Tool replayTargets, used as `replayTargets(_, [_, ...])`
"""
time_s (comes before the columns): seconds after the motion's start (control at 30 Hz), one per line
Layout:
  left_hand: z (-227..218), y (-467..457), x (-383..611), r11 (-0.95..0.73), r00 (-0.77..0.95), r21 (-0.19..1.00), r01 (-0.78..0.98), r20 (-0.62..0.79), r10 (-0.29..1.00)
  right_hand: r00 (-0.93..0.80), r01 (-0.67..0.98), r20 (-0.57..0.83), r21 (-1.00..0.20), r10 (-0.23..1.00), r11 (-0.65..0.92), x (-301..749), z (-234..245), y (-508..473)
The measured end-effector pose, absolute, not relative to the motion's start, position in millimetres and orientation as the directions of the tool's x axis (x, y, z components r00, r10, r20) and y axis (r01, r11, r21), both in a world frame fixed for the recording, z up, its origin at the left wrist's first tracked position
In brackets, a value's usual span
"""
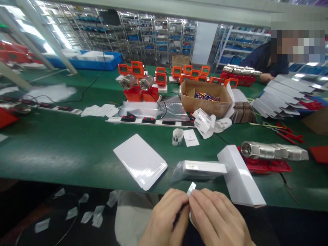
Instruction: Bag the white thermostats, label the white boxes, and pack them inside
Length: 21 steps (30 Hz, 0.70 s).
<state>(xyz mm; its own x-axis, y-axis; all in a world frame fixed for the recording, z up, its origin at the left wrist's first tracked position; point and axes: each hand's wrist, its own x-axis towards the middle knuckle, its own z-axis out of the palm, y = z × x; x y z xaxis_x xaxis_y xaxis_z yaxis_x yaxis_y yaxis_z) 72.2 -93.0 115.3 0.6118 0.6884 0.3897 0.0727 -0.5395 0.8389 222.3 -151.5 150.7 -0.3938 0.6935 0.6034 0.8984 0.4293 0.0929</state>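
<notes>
Just in front of the green bench's near edge, my left hand (166, 215) and my right hand (217, 217) meet with fingertips closed together. Between them a small white label (191, 188) sticks up, with faint print on it. Its lower part is hidden by my fingers. Right beyond my hands lies a long white box in a clear plastic bag (205, 167). A larger white box (242, 177) lies slanted to the right of it. Farther left, a flat white carton (140, 160) rests on the bench.
A label roll (177, 136) stands beside a printed card (191, 138). Behind are a power strip (148, 120), a cardboard box (205, 106) of small cylinders and orange-framed devices (161, 77). Metal fittings on a red base (274, 151) lie right. A person's hand (266, 78) shows across the bench.
</notes>
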Motion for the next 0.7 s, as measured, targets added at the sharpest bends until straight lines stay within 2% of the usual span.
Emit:
replayTargets(0.07, [115.7, -94.6, 68.5, -0.485, 0.602, 0.872, 0.056, 0.358, 0.713, -0.409, 0.885, 0.600, 0.078, 0.687, 0.459, 219.3, 151.7, -152.7])
replayTargets(0.13, [113.3, -95.4, 64.3, -0.420, 0.578, 0.907, 0.018, 0.333, 0.745, -0.345, 0.877, 0.640, -0.042, 0.687, 0.479, 218.0, 151.7, -153.4])
replayTargets(0.2, [108.6, -94.7, 59.8, -0.360, 0.556, 0.932, -0.037, 0.318, 0.768, -0.160, 0.836, 0.653, -0.309, 0.740, 0.453, 218.4, 149.4, -154.1])
replayTargets(0.23, [105.8, -93.9, 57.5, -0.341, 0.548, 0.938, -0.064, 0.319, 0.774, -0.038, 0.784, 0.603, -0.476, 0.797, 0.398, 219.2, 147.4, -154.4])
replayTargets(0.3, [100.6, -91.8, 53.1, -0.328, 0.538, 0.939, -0.104, 0.330, 0.775, 0.174, 0.601, 0.351, -0.778, 0.920, 0.183, 221.3, 142.5, -154.5])
replayTargets(0.37, [96.9, -89.5, 49.7, -0.332, 0.530, 0.935, -0.127, 0.347, 0.774, 0.253, 0.347, 0.020, -0.935, 0.967, -0.071, 222.6, 137.3, -153.1])
replayTargets(0.4, [95.8, -88.6, 48.6, -0.335, 0.528, 0.933, -0.133, 0.352, 0.773, 0.241, 0.217, -0.114, -0.962, 0.964, -0.168, 222.6, 134.9, -151.6])
replayTargets(0.47, [94.9, -87.4, 47.4, -0.335, 0.526, 0.933, -0.134, 0.354, 0.773, 0.178, -0.008, -0.264, -0.964, 0.948, -0.267, 221.1, 131.2, -147.2])
replayTargets(0.57, [95.9, -86.9, 47.5, -0.340, 0.532, 0.932, -0.127, 0.353, 0.770, 0.094, -0.207, -0.331, -0.929, 0.939, -0.306, 216.5, 129.7, -139.2])
replayTargets(0.7, [98.4, -86.4, 49.1, -0.364, 0.535, 0.925, -0.105, 0.361, 0.764, 0.061, -0.309, -0.382, -0.886, 0.922, -0.346, 210.0, 133.0, -132.4])
